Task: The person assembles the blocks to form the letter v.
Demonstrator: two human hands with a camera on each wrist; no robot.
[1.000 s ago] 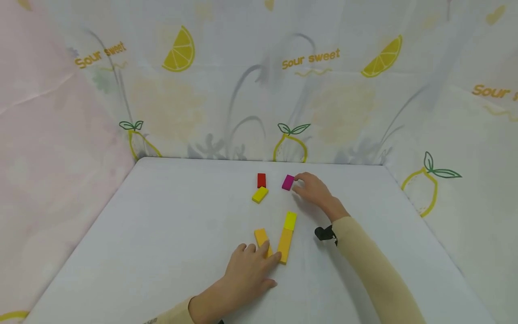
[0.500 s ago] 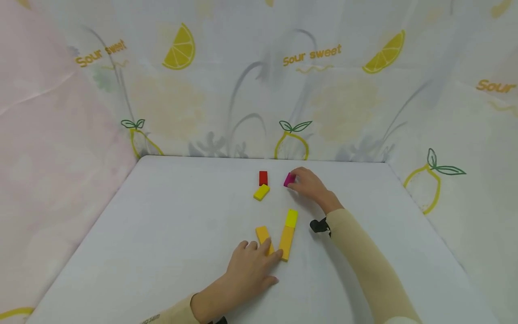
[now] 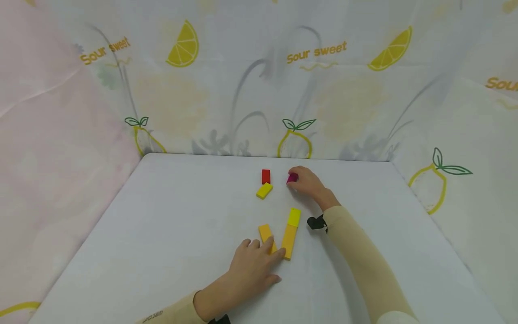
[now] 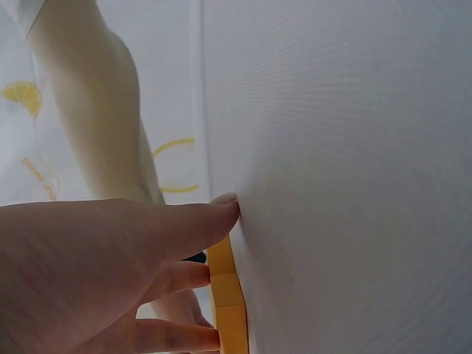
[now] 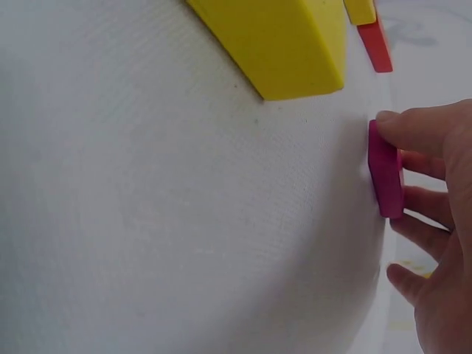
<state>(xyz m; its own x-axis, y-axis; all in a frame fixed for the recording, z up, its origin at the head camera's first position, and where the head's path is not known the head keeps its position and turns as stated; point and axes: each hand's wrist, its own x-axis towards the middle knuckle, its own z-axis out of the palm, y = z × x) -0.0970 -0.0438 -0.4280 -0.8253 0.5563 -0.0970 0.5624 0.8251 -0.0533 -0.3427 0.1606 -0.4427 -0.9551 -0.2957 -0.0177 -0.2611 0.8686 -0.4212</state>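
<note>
My right hand pinches a magenta block near the far side of the table; in the right wrist view the thumb lies at one end of this block and fingers at the other. My left hand lies palm down closer in, fingers extended. One fingertip rests on an orange block and another touches the near end of a longer orange strip. A bright yellow block adjoins that strip's far end. The left wrist view shows orange pieces at the fingertips.
A red block lies left of the magenta one, with a slanted yellow block at its near end. The white table meets a lemon-printed cloth at the back and sides.
My right hand has moved slightly left and closed its fingers and thumb on the magenta block, which is now mostly covered. The left hand keeps its place on the orange pieces.
</note>
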